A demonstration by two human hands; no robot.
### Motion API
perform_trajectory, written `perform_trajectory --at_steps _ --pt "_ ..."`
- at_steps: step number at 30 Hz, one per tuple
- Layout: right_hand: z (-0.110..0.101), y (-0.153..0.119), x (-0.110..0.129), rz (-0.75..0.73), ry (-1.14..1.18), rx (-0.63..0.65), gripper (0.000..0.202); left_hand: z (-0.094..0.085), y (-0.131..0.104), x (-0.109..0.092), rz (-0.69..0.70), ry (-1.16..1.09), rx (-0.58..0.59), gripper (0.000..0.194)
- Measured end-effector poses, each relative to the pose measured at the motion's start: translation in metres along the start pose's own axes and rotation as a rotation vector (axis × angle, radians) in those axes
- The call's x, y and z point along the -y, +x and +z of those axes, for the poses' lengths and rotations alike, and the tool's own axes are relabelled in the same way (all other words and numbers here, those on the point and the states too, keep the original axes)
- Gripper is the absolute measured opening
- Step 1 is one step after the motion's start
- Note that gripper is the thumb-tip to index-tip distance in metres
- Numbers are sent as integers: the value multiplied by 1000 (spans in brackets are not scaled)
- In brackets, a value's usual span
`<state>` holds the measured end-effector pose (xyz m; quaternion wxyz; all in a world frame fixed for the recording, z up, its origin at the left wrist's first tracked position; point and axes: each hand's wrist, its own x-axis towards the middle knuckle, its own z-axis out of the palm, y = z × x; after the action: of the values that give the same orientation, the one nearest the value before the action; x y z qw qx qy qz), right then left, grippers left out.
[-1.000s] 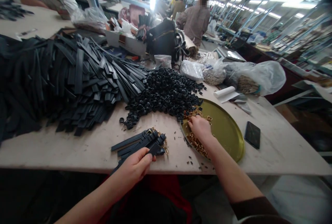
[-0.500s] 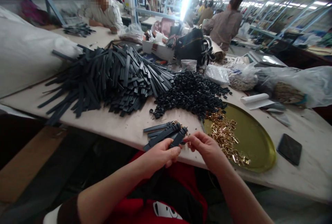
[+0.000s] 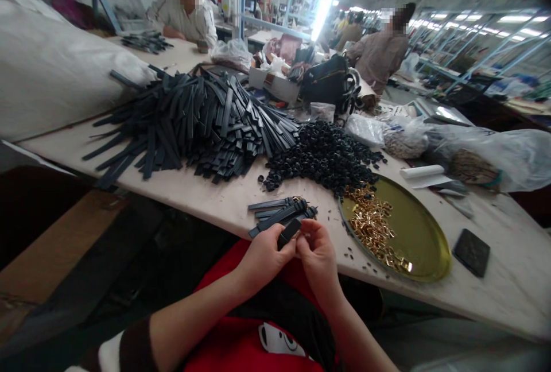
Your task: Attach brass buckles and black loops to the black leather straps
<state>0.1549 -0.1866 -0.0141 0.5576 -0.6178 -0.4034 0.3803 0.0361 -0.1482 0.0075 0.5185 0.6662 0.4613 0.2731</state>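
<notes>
Low over the table's front edge, my left hand (image 3: 263,258) is closed around a short black strap (image 3: 289,233). The fingers of my right hand (image 3: 318,254) are pinched at the far end of that strap, and the two hands nearly touch. Whatever small piece lies in the right fingertips is hidden. Just beyond the hands is a small stack of black straps (image 3: 275,215) with gold-coloured metal at their right ends. To the right, gold buckles (image 3: 372,224) lie heaped on a round brass-coloured tray (image 3: 424,228).
A big heap of black straps (image 3: 202,113) spreads over the left of the table, beside a pile of small black loops (image 3: 322,151). A phone (image 3: 472,252) lies right of the tray. Plastic bags (image 3: 525,157) and a black bag (image 3: 325,80) stand behind. Co-workers sit farther back.
My right hand has moved left and closer against the left hand. The strap has come nearer to me, away from the small stack. The camera view has shifted slightly.
</notes>
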Motion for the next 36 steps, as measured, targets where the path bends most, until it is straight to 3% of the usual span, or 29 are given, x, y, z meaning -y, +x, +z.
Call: perform_trajectory --at_steps 5,11,14,17,20,23,28,32,36 --pt "-20 -2 14 -11 -24 318 33 -18 9 1 -64 -136 130 25" --pt "-33 2 14 -41 -138 357 47 -16 10 7 -240 -254 287 25" --pt "-31 6 8 115 0 421 27 -15 10 10 -246 -306 390 28" --pt "-25 10 4 300 239 250 17 -18 10 13 -176 -259 397 30" --pt "-16 13 3 481 524 54 28 -21 11 11 -86 -45 343 28" --pt "-9 11 0 599 646 43 33 -20 12 3 5 188 360 26" --pt "-11 1 -8 455 443 92 26 -11 18 -5 55 321 385 25" --pt "-18 2 -9 361 443 22 22 -7 18 -8 2 239 418 23" --pt "-18 0 -11 371 390 47 26 -6 13 -7 -61 105 400 22"
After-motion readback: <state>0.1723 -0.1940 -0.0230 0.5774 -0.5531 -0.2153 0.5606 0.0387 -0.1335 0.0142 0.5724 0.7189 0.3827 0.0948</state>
